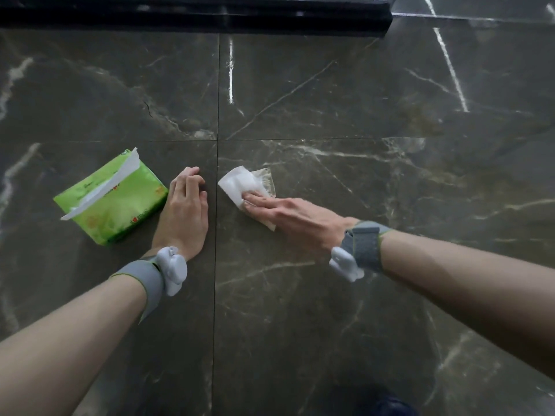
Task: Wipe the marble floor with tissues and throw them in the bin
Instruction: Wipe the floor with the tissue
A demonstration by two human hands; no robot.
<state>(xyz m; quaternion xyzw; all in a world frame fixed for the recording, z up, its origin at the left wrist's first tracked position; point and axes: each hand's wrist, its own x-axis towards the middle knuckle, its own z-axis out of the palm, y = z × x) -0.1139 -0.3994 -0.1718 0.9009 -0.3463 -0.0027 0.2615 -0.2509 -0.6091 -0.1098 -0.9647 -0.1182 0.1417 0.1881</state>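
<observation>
Left hand (186,205) flat, fingers curled, propping; right hand (288,219) flat, fingers extended, pressing down.

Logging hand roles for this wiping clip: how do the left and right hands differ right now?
The right hand presses a white tissue flat against the floor; the left hand holds nothing, braced on bare marble beside the green tissue pack. Both wear grey wrist straps.

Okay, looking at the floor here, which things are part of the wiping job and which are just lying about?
Part of the job:
tissue under the right hand
green tissue pack
marble floor

Just there:
black ledge
grey wristbands
No bin is in view.
</observation>
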